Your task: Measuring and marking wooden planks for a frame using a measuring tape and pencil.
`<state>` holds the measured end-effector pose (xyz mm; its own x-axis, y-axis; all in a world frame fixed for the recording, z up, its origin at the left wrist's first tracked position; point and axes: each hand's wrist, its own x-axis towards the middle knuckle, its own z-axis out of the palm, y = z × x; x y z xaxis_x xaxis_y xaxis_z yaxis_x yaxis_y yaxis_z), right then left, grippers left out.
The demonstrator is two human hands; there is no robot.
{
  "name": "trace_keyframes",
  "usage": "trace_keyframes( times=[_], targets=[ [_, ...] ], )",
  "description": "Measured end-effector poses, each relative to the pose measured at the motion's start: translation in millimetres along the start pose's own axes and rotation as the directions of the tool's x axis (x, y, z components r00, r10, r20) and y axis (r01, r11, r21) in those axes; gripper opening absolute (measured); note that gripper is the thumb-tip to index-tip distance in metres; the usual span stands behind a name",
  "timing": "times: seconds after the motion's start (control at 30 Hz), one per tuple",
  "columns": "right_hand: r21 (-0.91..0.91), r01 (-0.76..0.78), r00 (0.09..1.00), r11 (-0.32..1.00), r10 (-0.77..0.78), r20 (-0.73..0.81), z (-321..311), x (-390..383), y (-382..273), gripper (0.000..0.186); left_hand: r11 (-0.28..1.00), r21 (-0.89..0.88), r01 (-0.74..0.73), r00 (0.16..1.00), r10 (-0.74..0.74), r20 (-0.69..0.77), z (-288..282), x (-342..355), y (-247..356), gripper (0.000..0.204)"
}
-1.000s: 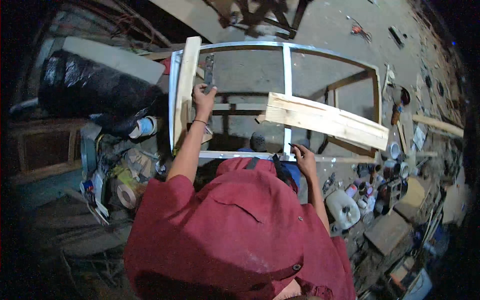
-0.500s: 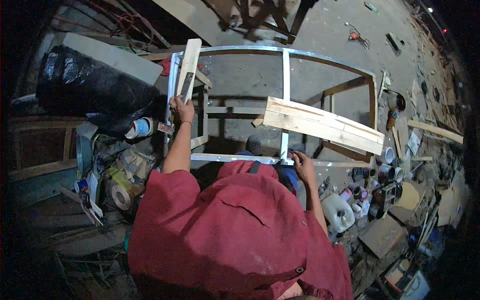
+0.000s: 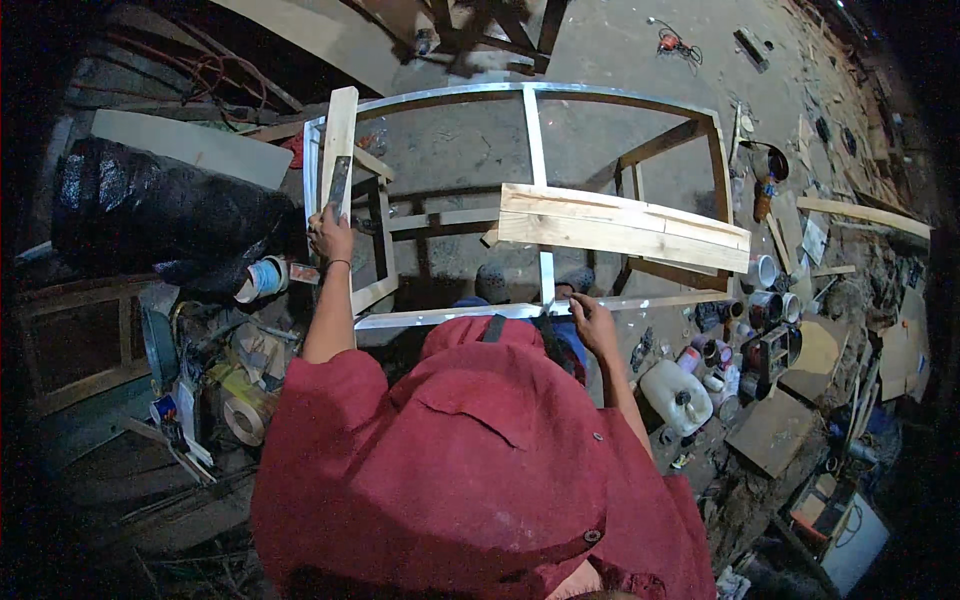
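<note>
A rectangular frame of wooden bars, pale-topped, stands in front of me. At its left end my left hand is closed round the near end of a dark flat metal strip, the kind of which I cannot tell. The strip lies along a short pale board resting over the frame's left side. My right hand has its fingers curled at the front rail, beside the foot of the white middle bar. What it pinches is too small to make out.
Pale planks lie across the frame's right half. Black plastic sheeting covers a bulky thing on the left. To the right stand a white jerrycan and several paint tins. A red corded tool lies on the far floor.
The whole view has shifted, so the frame and planks appear a little further left. Both hands keep much the same places on the frame.
</note>
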<state>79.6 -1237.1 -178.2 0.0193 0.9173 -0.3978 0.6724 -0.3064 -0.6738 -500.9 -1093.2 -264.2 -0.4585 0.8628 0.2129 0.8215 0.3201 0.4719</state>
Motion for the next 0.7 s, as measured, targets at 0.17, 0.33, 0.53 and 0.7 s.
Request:
trace_keyframes(
  times=[0.17,0.33,0.53,0.7],
  targets=[
    [0.028,0.070,0.998,0.997,-0.070,0.002,2,3,-2,0.030,0.978,0.189,0.088,0.983,-0.115,0.140,-6,11,6,0.041],
    [0.034,0.055,0.998,0.998,-0.055,0.014,-3,6,-8,0.029,0.985,0.143,-0.092,0.996,0.092,0.007,5,23,5,0.036],
    [-0.076,0.043,0.998,0.996,-0.038,0.056,-4,-3,-4,0.035,0.987,0.159,0.007,0.998,-0.016,0.059,14,36,5,0.026],
    [-0.073,0.037,0.998,0.997,-0.033,0.060,-1,-9,-2,0.034,0.986,0.136,0.094,0.995,-0.098,0.021,28,60,13,0.022]
  ],
)
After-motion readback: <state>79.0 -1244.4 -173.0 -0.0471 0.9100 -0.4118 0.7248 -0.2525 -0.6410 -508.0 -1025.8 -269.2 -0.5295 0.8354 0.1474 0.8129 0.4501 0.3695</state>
